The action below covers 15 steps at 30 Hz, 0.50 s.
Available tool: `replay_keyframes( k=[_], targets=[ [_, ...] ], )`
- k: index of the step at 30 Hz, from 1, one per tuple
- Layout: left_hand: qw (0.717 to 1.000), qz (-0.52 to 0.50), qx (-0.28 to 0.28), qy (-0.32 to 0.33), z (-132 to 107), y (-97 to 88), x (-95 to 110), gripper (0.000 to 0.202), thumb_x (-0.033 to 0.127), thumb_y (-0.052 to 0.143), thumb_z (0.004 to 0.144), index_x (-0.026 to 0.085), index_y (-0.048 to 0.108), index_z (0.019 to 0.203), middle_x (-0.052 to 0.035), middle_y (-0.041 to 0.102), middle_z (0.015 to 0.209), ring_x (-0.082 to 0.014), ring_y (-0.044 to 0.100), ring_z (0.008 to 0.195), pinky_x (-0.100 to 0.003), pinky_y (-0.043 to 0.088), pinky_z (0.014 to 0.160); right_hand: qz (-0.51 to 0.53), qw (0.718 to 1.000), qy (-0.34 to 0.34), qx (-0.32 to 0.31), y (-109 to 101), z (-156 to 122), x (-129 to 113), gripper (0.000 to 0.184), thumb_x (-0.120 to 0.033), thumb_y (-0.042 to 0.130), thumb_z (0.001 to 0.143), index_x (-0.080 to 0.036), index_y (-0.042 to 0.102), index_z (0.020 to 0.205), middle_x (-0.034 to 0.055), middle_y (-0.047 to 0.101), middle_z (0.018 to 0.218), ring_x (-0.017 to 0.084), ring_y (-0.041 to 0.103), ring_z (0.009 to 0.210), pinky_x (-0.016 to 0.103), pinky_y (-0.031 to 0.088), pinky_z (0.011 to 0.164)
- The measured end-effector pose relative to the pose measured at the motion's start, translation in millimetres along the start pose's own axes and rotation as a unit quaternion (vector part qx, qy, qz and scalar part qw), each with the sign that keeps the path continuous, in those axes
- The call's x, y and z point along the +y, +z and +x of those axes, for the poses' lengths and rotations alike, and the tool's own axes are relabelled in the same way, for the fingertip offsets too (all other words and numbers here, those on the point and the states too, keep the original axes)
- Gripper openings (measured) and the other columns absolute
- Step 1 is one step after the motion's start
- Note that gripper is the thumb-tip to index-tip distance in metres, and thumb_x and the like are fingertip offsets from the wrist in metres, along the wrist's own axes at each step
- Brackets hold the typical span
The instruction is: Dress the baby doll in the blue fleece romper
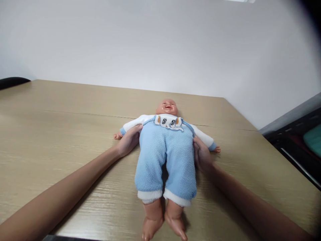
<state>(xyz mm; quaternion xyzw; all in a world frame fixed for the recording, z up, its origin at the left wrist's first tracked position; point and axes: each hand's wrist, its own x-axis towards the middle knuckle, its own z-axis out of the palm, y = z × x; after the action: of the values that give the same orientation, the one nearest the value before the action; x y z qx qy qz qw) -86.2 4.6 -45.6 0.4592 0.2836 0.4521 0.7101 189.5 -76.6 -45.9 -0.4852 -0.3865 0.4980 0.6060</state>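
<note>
A baby doll (166, 147) lies on its back on the wooden table (62, 127), head away from me and bare feet toward me. It wears a fluffy light-blue romper with white sleeves and an elephant patch on the chest. My left hand (128, 142) grips the doll's side under its arm, fingers curled against the blue fabric. My right hand (201, 154) presses the opposite side of the torso, fingers closed on the romper. Both forearms reach in from the near edge.
A plain white wall rises behind the table. The dark back of a chair (12, 82) shows at the far left. Right of the table stands a dark shelf or cart (298, 140) with a teal item on it.
</note>
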Motion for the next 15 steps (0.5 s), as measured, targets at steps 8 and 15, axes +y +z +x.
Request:
replay_keyframes(
  k=[8, 15],
  targets=[
    [0.996, 0.065, 0.035, 0.053, -3, -2.8, 0, 0.039, 0.053, 0.076, 0.092, 0.023, 0.054, 0.081, 0.0012, 0.045, 0.079, -0.0179, 0.042, 0.076, -0.031, 0.036, 0.071, -0.128, 0.987, -0.089, 0.034, -18, 2, 3, 0.014, -0.037, 0.063, 0.084, -0.028, 0.053, 0.080, 0.0015, 0.054, 0.084, 0.025, 0.055, 0.086, 0.038, 0.048, 0.084],
    [0.963, 0.224, 0.078, 0.128, -6, -0.8, 2, 0.041, 0.062, 0.068, 0.099, 0.022, 0.062, 0.090, 0.0011, 0.055, 0.087, -0.0179, 0.047, 0.085, -0.031, 0.041, 0.084, -0.088, 0.991, -0.106, -0.002, -15, 5, -5, 0.013, -0.038, 0.060, 0.084, -0.027, 0.054, 0.083, -0.0010, 0.051, 0.080, 0.022, 0.050, 0.076, 0.035, 0.047, 0.078]
  ],
)
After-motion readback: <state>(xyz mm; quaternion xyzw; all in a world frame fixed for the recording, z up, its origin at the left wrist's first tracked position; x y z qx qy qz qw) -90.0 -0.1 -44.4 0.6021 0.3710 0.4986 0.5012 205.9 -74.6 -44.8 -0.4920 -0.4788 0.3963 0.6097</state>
